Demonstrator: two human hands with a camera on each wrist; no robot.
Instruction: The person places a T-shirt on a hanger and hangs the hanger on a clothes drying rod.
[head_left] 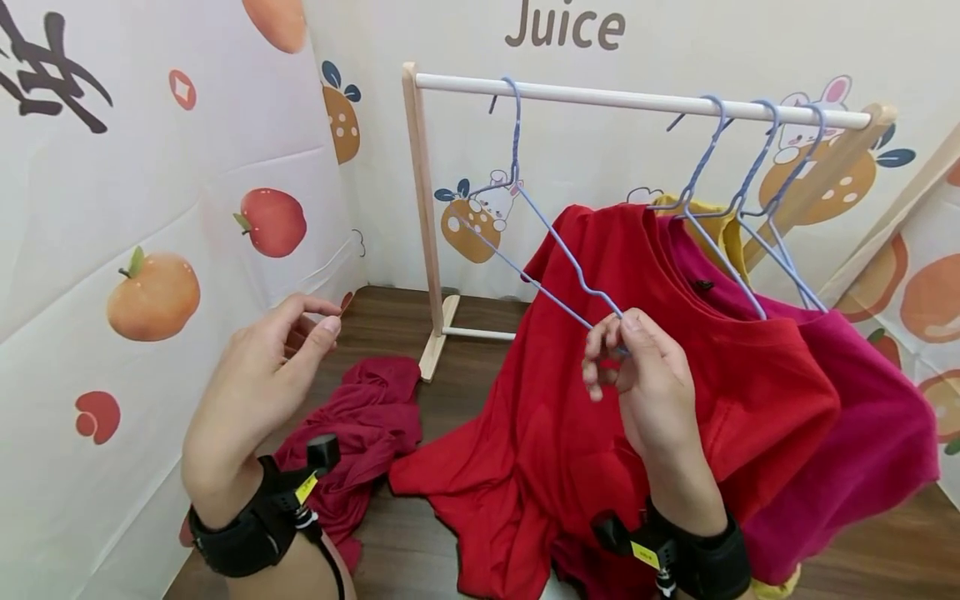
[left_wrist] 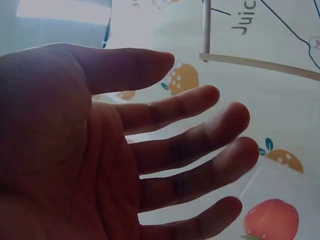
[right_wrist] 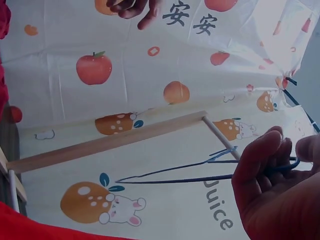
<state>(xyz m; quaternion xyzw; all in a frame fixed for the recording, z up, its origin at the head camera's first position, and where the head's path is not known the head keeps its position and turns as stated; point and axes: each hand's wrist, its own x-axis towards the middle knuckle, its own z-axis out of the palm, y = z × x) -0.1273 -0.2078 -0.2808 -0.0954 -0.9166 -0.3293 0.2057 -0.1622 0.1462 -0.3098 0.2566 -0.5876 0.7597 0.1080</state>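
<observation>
A blue wire clothes hanger (head_left: 517,137) hooks over the left part of a white rail (head_left: 600,94). My right hand (head_left: 651,375) pinches its near right end between thumb and fingers, in front of a red T-shirt (head_left: 577,433). In the right wrist view, the hanger's wires (right_wrist: 175,181) run from the fingers of that hand. Out to the left, my left hand (head_left: 255,383) is raised with nothing in it. Seen from its wrist, the left hand (left_wrist: 110,140) has its fingers spread and loosely bent.
Right of the held hanger, several more blue hangers (head_left: 705,162) carry the red T-shirt, a magenta T-shirt (head_left: 870,408) and a yellow garment (head_left: 738,242). A maroon garment (head_left: 367,425) lies crumpled on the wooden floor (head_left: 420,533). The rack's wooden post (head_left: 424,200) stands near the printed wall sheet (head_left: 225,125).
</observation>
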